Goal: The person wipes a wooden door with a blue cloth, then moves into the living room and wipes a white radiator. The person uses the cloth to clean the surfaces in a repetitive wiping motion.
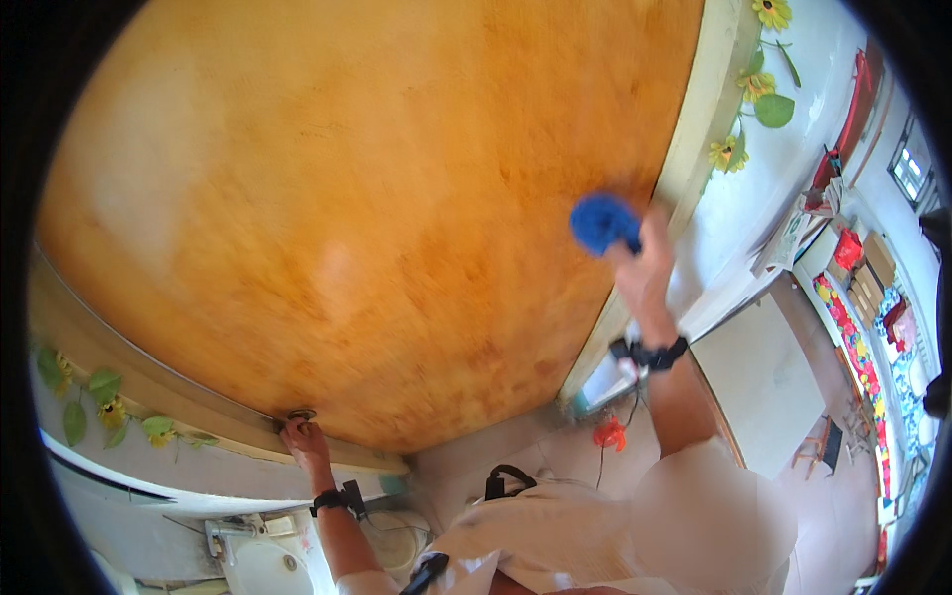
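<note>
An orange-brown door (387,208) fills most of the view, with darker, blotchy patches toward its right and lower parts. My right hand (647,256), blurred, holds a bunched blue cloth (601,223) over the door's right side, close to the pale frame. Whether the cloth presses on the door, I cannot tell. At the door's lower left edge, my left hand (305,445) has its fingers closed around a round metal door knob (301,415). Each wrist wears a black strap.
Pale door frame (688,149) runs along the right, with artificial yellow flowers (729,152) beside it. More flowers (111,410) hang at left. A white washbasin (271,569) stands lower left. Toward the right are a white tabletop (758,379), a small chair (822,446) and cardboard boxes (866,294).
</note>
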Demonstrator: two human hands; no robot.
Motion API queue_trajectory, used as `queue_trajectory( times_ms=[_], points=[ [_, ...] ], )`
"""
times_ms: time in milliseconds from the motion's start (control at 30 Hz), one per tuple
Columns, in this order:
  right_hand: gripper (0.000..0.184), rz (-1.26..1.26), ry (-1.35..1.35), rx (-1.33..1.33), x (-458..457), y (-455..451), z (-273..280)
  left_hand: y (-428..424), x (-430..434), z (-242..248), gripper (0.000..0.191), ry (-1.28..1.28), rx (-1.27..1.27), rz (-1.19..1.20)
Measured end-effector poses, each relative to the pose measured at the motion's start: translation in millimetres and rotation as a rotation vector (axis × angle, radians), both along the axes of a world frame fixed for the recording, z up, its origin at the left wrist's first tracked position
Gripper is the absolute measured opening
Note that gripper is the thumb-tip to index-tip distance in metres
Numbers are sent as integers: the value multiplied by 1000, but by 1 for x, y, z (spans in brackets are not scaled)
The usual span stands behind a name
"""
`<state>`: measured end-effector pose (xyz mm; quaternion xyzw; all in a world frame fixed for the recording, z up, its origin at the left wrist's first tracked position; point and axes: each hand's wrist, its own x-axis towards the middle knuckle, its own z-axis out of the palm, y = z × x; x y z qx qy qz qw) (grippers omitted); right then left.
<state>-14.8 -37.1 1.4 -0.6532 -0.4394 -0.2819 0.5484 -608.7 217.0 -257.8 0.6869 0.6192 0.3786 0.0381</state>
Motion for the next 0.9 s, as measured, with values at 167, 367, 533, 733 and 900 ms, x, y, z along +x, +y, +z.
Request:
queue_trajectory(
  times_ms=[167,367,533,733,900],
  points=[
    [43,-20,-462,233,-3,36,144,1,1,1,23,-49,-29,2],
    [43,-120,-565,108,-23,50,73,-1,-2,2,26,-30,12,-81],
    [44,1,-384,-129,-36,29,-66,-4,8,12,26,-107,-74,45],
    [42,123,-168,-304,-34,19,-213,-1,6,14,26,3,-116,61],
    [35,181,45,-684,-26,-9,-299,6,2,5,26,60,-55,13]
  ],
)
